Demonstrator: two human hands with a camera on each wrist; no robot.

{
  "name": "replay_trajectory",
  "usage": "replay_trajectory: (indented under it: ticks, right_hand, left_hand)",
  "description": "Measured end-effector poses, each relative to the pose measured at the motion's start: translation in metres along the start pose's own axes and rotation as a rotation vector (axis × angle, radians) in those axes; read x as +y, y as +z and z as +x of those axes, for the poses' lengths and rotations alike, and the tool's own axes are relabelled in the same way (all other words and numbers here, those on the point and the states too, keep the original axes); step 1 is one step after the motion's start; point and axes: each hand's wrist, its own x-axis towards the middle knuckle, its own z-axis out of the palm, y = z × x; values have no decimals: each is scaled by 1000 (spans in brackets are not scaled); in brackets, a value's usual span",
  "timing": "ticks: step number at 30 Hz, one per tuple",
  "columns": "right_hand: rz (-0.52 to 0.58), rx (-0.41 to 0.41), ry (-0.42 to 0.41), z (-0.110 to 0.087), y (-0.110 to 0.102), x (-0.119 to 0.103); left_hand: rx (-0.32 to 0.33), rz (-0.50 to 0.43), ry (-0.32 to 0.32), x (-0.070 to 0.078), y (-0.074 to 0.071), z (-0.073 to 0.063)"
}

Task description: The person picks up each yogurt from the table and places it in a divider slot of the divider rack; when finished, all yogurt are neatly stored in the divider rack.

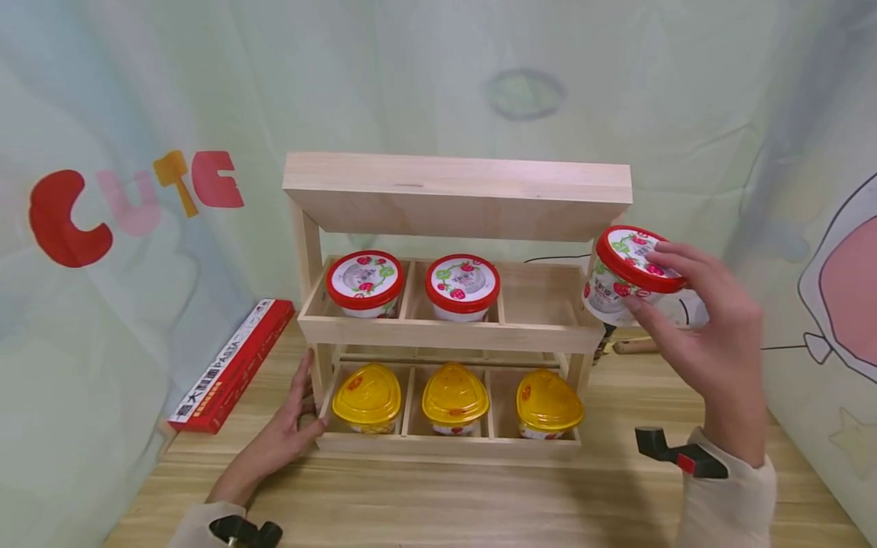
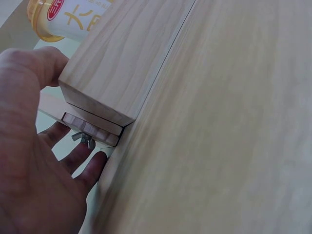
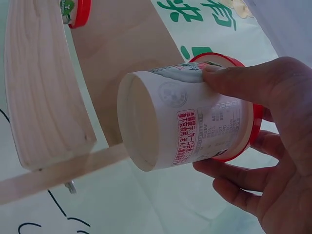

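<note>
My right hand (image 1: 719, 327) holds a strawberry-printed paper cup (image 3: 180, 119) with a red lid, thumb on one side and fingers on the other. The cup is raised and tilted at the right end of a two-tier wooden rack (image 1: 445, 332), near the bare right compartment of its upper tray. Two matching red-lidded cups, one at left (image 1: 365, 278) and one in the middle (image 1: 462, 281), fill the other upper compartments. My left hand (image 1: 291, 426) grips the rack's lower left corner, its fingers beside a wing nut (image 2: 84, 140) in the left wrist view.
Yellow-lidded tubs (image 1: 455, 396) stand in the three lower compartments. A red pasta box (image 1: 233, 365) lies left of the rack on the wood-grain table (image 1: 438, 495). Printed cloth (image 1: 425, 76) hangs behind and at both sides. A wooden handle (image 1: 633, 346) shows behind the rack's right end.
</note>
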Motion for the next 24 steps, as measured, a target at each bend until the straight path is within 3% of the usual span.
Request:
replay_trajectory:
  ticks: [11,24]
  right_hand:
    - [21,-84,-7,7,26,-12]
    - [47,-168,5,2,59,-2]
  left_hand:
    - [1,4,-3,0,-1,-1]
    - [0,12,-9,2,0,-1]
